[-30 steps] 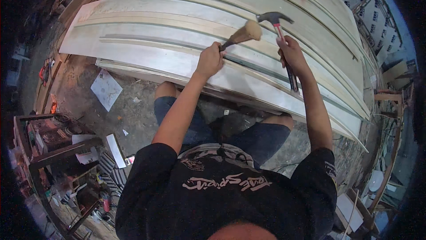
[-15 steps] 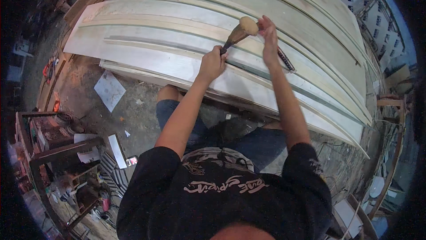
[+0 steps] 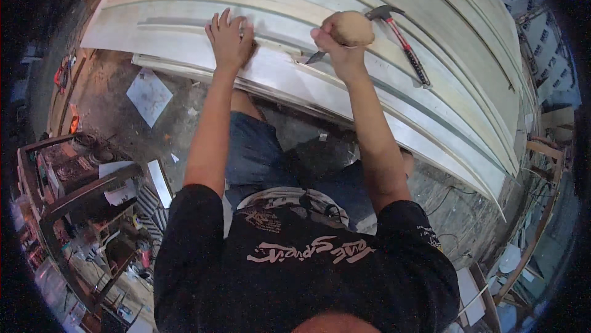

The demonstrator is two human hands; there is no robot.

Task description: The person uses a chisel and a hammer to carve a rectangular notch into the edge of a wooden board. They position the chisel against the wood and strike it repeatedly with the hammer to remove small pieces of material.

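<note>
My right hand (image 3: pixel 338 53) is wrapped round the thick wooden handle of a chisel (image 3: pixel 354 28). The handle's broad round end faces up, and the dark blade points down and left onto a pale wooden strip (image 3: pixel 301 67), where the wood looks chipped. To the left, my left hand (image 3: pixel 229 40) lies with fingers spread on the strips of the large white panel (image 3: pixel 265 88). Just right of my right hand, a claw hammer (image 3: pixel 403 44) with a red and black handle lies on the panel, untouched.
Long parallel strips run across the curved panel. On the floor at left lie a white square sheet (image 3: pixel 149 97) and a narrow white piece (image 3: pixel 160 183). A cluttered wooden frame shelf (image 3: pixel 80 200) stands at lower left. Another wooden frame (image 3: pixel 548 210) is at right.
The chisel has passed from my left hand to my right and turned blade-down to the strip. My left hand has moved left onto the panel. The hammer's head has come into view.
</note>
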